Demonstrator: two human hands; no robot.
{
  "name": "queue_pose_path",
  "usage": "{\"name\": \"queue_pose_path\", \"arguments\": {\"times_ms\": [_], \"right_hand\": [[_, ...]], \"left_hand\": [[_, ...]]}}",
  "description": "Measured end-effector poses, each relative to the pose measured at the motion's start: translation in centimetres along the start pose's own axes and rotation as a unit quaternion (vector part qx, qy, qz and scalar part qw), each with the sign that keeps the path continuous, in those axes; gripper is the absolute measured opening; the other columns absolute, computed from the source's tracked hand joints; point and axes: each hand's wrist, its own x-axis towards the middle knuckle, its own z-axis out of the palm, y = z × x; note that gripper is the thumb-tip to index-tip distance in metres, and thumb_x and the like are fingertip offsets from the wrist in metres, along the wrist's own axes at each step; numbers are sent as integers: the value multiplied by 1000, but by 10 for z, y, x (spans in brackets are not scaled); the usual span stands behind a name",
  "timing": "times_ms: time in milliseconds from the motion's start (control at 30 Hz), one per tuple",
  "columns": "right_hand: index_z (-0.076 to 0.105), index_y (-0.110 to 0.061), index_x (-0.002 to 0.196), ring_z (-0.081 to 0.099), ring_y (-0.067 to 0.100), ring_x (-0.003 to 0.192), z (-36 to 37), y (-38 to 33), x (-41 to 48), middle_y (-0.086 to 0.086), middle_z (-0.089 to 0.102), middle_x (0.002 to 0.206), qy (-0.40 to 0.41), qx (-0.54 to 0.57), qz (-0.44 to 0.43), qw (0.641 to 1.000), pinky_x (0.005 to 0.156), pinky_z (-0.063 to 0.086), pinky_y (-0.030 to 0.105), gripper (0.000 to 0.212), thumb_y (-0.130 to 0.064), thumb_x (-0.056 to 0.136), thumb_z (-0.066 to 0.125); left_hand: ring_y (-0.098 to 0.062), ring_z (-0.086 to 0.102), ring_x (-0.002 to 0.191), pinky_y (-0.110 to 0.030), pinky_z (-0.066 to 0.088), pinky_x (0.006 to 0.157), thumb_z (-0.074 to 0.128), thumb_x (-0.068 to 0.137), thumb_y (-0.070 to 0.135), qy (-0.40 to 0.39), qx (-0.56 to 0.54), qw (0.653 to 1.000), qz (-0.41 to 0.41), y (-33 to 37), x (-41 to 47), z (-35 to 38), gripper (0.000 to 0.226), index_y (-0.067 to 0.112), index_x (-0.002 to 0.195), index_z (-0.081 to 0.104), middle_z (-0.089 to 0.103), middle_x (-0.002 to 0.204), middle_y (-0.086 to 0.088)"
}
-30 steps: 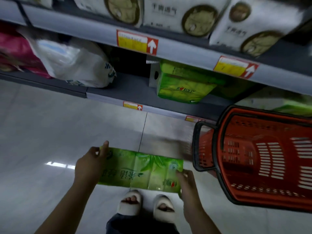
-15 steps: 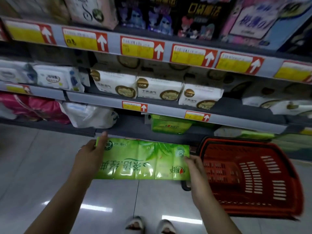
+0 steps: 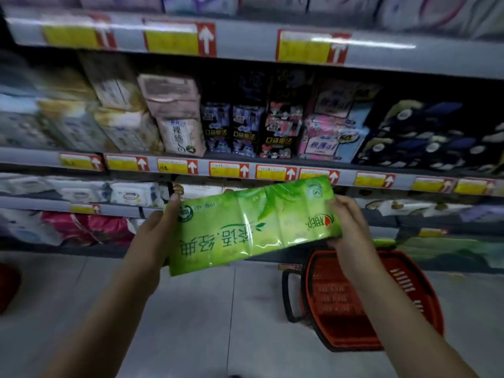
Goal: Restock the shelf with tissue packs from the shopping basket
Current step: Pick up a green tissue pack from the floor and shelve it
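A long green tissue pack [image 3: 253, 225] with upside-down print is held flat in front of the shelves, tilted up at its right end. My left hand [image 3: 152, 238] grips its left end and my right hand [image 3: 351, 233] grips its right end. The red shopping basket [image 3: 409, 290] with a black handle stands on the floor below my right arm; its visible inside looks empty. The grey shelf rail [image 3: 245, 170] with yellow and red price tags runs just behind the pack's top edge.
Upper shelves hold pink, black and blue packs [image 3: 275, 129] and pale tissue packs [image 3: 122, 110]. Lower left shelves carry white wipes [image 3: 131, 195] and a pink bag [image 3: 90, 227]. Green packs [image 3: 447, 252] sit low on the right. Grey tiled floor [image 3: 212, 323] lies below.
Both hands have lifted the green pack from near floor level up in front of the shelves. My view has tilted upward, and the basket now sits lower right.
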Motion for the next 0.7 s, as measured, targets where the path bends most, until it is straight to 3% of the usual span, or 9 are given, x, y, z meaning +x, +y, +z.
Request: {"name": "queue_pose_path", "arguments": {"times_ms": [67,167,300,433,567,700], "right_hand": [[59,-32,80,57,11,68,1,-28,-11,-8,62,77,10,17,-18,1000,49,40,24,18,-25,95,51],[62,-32,82,58,14,73,2,-64,-29,-5,63,82,26,65,-35,997,58,44,29,18,-24,95,52],[64,-27,99,62,14,81,5,-108,-46,-4,65,91,9,110,-56,992,62,49,30,13,-24,95,52],[59,-27,112,62,12,86,12,-155,-60,-2,63,105,-2,160,-100,982,63,50,27,19,-27,97,48],[43,-19,135,59,12,103,15,-198,-78,-2,57,118,-12,208,-147,967,78,51,34,43,-34,95,48],[41,-29,140,54,14,122,18,-222,-110,-11,54,134,-47,193,-167,966,94,50,47,67,-52,79,59]], "left_hand": [[-33,68,99,-60,51,87,57,52,90,-40,-7,999,17,26,-16,-8,89,26,113,63,67,115,-9],[-32,68,99,-61,52,84,58,57,86,-84,-11,996,40,61,-38,-21,82,26,113,63,68,113,-8],[-31,68,101,-59,50,89,70,53,71,-113,-32,991,59,104,-59,-33,75,25,112,64,70,112,-7],[-37,68,98,-61,47,93,84,43,63,-120,-87,987,55,139,-75,-41,84,18,112,65,71,108,-15],[-30,68,103,-51,49,94,69,67,54,-138,-158,975,79,160,-95,-47,72,19,128,56,69,116,-10],[-25,70,100,-38,57,75,58,78,50,-151,-203,959,125,176,-124,-40,53,22,124,60,71,113,-5]]}}
